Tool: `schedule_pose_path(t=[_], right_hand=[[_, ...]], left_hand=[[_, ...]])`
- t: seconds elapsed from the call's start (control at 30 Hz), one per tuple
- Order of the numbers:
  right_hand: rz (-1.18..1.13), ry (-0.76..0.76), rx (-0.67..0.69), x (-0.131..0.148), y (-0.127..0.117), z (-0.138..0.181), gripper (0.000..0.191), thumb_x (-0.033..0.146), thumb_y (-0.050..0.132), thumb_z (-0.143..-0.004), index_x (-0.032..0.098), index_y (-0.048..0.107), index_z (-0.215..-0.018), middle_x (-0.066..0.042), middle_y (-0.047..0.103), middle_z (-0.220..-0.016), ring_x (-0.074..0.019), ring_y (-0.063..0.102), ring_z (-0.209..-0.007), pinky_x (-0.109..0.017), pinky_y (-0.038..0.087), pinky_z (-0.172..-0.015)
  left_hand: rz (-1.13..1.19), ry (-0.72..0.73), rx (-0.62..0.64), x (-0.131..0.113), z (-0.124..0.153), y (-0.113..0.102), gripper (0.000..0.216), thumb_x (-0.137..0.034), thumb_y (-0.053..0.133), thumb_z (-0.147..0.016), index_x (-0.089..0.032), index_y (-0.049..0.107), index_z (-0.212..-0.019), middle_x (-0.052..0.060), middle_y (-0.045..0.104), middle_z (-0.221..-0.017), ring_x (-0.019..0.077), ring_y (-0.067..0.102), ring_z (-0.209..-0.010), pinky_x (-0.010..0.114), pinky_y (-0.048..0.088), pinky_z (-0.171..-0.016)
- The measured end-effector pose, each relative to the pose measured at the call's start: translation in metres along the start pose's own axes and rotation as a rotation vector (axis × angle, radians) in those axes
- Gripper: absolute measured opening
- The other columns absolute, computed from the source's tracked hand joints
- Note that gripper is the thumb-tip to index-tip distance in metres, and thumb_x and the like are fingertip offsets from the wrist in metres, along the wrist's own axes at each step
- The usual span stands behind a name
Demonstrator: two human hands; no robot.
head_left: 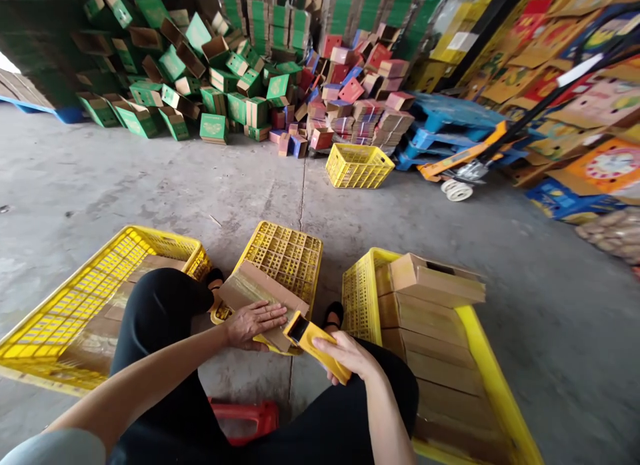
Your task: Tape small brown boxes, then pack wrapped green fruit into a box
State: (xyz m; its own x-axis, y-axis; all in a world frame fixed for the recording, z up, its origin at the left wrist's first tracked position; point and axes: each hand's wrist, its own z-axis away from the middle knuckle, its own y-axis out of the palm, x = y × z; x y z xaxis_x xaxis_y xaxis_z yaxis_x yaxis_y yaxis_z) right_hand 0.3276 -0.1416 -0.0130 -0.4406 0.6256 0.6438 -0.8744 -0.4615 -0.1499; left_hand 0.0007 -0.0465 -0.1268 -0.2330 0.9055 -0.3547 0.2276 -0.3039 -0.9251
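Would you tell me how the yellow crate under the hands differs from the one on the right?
The middle crate lies upside down, gridded base up; the right crate stands open side up. The middle crate bears one cardboard piece under the flat left hand, near the yellow box in the right hand; the right crate holds a row of folded boxes. Both are yellow lattice plastic on the concrete floor.

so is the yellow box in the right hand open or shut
Open: the yellow box in the right hand shows a dark hollow at its upper end.
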Motion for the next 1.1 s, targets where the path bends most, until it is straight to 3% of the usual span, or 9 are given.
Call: schedule_pose_path(t=[0.17,0.27,0.4,0.5,0.83,1.1], right_hand=[[-0.039,-0.046,-0.024,0.014,0.019,-0.002,0.047,0.065,0.060,-0.096,0.018,0.059,-0.099,0.000,0.069,-0.055,-0.0167,0.070,-0.048,-0.021,0.054,-0.050],[-0.030,-0.079,-0.004,0.020,0.025,-0.004,0.045,0.063,0.059,-0.097,0.018,0.060,-0.095,0.000,0.068,-0.055,-0.0165,0.069,-0.047,-0.022,0.055,-0.052],[-0.022,-0.086,-0.011,0.018,0.022,-0.005,0.048,0.065,0.058,-0.097,0.018,0.060,-0.098,-0.003,0.069,-0.057,-0.0204,0.072,-0.053,-0.026,0.057,-0.054],[-0.004,-0.082,-0.002,0.015,0.020,-0.008,0.047,0.066,0.059,-0.096,0.019,0.060,-0.099,-0.004,0.070,-0.059,-0.0225,0.073,-0.057,-0.030,0.059,-0.058],[-0.013,-0.047,-0.023,0.002,0.017,0.003,0.057,0.077,0.057,-0.090,0.021,0.058,-0.101,-0.001,0.070,-0.059,-0.0188,0.069,-0.049,-0.023,0.050,-0.046],[-0.018,-0.007,-0.054,0.004,0.015,0.008,0.057,0.076,0.065,-0.084,0.021,0.056,-0.099,0.001,0.067,-0.053,-0.0186,0.070,-0.049,-0.020,0.047,-0.044]], left_hand=[[0.015,0.101,0.034,0.026,0.007,-0.029,0.090,-0.067,0.051,-0.100,-0.029,0.008,-0.170,0.010,0.034,-0.171,0.0267,0.035,-0.157,0.044,0.020,-0.130],[0.002,0.092,0.045,0.020,0.007,-0.038,0.095,-0.068,0.054,-0.098,-0.025,0.010,-0.171,0.013,0.032,-0.171,0.0302,0.036,-0.156,0.046,0.022,-0.130],[-0.009,0.024,0.010,-0.012,0.003,-0.019,0.110,-0.074,0.051,-0.096,-0.015,-0.006,-0.170,0.020,0.021,-0.173,0.0343,0.028,-0.159,0.049,0.022,-0.130],[-0.011,-0.076,-0.053,-0.027,0.001,-0.002,0.108,-0.075,0.048,-0.097,-0.017,-0.009,-0.169,0.018,0.022,-0.173,0.0351,0.025,-0.160,0.052,0.023,-0.129],[0.020,-0.085,-0.038,-0.017,0.001,-0.001,0.099,-0.071,0.047,-0.100,-0.022,-0.004,-0.170,0.014,0.028,-0.172,0.0324,0.030,-0.159,0.049,0.024,-0.128],[0.030,-0.128,-0.039,-0.029,-0.004,-0.005,0.103,-0.076,0.049,-0.096,-0.024,-0.001,-0.170,0.014,0.022,-0.175,0.0365,0.027,-0.159,0.053,0.021,-0.129]])
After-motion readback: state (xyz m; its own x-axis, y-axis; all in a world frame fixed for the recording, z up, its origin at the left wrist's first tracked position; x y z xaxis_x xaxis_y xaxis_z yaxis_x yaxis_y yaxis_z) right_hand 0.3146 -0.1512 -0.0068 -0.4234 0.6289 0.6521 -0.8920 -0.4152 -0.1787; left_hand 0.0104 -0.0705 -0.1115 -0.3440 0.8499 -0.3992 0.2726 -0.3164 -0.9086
